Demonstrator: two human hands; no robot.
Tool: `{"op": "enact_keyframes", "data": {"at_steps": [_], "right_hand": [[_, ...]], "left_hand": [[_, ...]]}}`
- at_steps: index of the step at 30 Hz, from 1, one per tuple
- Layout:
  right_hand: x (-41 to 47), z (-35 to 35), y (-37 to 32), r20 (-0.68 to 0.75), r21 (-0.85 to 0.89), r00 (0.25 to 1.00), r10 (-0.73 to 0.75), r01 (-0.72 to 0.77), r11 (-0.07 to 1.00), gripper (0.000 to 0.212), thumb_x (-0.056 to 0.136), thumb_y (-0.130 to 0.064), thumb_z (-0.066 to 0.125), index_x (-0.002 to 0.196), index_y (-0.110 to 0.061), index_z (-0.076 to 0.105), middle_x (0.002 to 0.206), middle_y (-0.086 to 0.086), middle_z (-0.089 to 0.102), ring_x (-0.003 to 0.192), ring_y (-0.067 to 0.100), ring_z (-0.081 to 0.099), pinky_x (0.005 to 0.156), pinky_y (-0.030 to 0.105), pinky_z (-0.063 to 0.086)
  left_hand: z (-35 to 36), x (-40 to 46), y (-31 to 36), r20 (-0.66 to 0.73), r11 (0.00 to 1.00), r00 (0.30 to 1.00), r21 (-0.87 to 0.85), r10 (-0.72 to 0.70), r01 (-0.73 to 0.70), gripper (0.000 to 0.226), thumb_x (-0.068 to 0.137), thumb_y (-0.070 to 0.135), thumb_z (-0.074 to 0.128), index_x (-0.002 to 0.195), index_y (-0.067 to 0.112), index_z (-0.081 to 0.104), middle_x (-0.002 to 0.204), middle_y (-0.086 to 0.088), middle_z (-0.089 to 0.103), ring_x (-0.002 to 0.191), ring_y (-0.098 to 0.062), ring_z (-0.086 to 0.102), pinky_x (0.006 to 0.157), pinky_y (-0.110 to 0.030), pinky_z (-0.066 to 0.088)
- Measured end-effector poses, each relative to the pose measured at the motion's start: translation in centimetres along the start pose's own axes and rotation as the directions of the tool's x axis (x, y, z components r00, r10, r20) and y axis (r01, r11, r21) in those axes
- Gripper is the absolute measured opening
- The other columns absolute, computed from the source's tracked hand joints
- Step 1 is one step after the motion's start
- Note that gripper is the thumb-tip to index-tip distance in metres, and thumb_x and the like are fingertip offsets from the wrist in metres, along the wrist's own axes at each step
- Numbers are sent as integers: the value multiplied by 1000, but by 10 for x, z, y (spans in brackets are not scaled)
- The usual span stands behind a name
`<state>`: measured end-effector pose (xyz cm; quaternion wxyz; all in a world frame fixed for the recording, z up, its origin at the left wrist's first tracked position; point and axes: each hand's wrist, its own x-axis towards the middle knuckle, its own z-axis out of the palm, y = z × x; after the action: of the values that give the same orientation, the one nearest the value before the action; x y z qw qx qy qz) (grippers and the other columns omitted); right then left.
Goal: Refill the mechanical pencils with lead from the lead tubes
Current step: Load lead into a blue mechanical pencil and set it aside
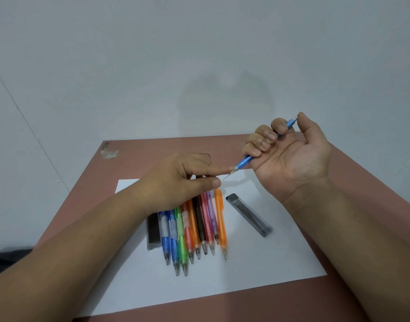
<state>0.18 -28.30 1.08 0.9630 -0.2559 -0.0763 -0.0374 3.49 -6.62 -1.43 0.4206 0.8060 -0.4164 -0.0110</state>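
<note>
— Blue translucent plastic mechanical pencil (264,145): location?
— In my right hand (290,156), fingers curled round the barrel, thumb on the cap; long axis slants down-left, tip toward my left hand (180,177).
— Left hand: state?
— Holding nothing; forefinger straight, just beside the tip. Clear grey lead tube (249,214): on the white paper sheet (269,263), nearer my right.

Plain pale wall (199,43) — scuffed reddish-brown table (152,149) against it

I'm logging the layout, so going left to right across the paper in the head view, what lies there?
Dark lead tube → row of coloured mechanical pencils → grey lead tube, all on the white paper.
</note>
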Motion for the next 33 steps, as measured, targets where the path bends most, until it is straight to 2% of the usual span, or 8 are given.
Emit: {"op": "enact_keyframes", "data": {"at_steps": [8,11,14,18,22,24,28,33], "right_hand": [[0,-1,-1,17,12,1000,10,-10,1000,42,97,-41,40,66,-14,45,67,2,38,54,18,35,55,28,36],[0,-1,-1,32,18,999,12,-13,1000,37,94,-38,42,66,-14,45,67,2,38,55,18,36,55,29,36],[0,-1,0,24,18,1000,7,-7,1000,40,95,-42,42,66,-14,46,67,2,38,55,18,36,54,30,36],[0,-1,0,21,24,1000,5,-5,1000,42,94,-44,44,66,-13,47,67,2,38,54,18,36,55,28,36],[0,-1,0,21,36,1000,2,-2,999,45,96,-46,43,66,-13,48,67,2,39,55,18,36,55,29,36],[0,0,0,21,36,1000,0,-1,999,42,95,-44,43,66,-13,47,67,2,39,55,18,36,55,28,36],[-1,0,0,33,39,999,0,-1,999,34,90,-37,43,65,-14,45,66,2,38,55,18,36,54,30,36],[-2,0,0,34,47,999,4,-5,999,33,89,-36,44,64,-14,45,66,2,38,54,18,35,53,30,36]], "left_hand": [[0,1,-2,9,1000,1000,-7,12,-12,35,90,45,61,124,51,65,92,-1,69,87,-23,62,84,-54,53],[-1,0,-3,-6,1000,1000,11,13,-13,36,91,39,65,120,60,63,95,-3,70,89,-22,63,85,-48,54],[-2,-1,-2,-6,999,1000,33,22,-21,41,93,34,65,118,66,60,94,5,70,90,-17,63,82,-41,56],[-1,0,0,-3,999,1000,34,14,-14,40,91,38,63,119,66,59,92,10,69,89,-16,63,83,-45,56],[-1,-1,-1,3,999,1000,23,30,-30,40,92,35,65,122,61,61,94,5,70,90,-19,63,84,-45,55],[-1,-1,-1,-6,999,999,22,37,-37,40,92,35,66,120,64,60,93,5,70,91,-19,63,84,-43,55],[0,1,-2,-22,999,999,-2,44,-45,33,88,50,63,118,62,63,93,1,71,92,-22,66,85,-47,55],[3,1,-4,-68,996,994,-11,90,-91,31,87,50,63,114,64,64,91,2,73,89,-23,66,82,-49,56]]}}
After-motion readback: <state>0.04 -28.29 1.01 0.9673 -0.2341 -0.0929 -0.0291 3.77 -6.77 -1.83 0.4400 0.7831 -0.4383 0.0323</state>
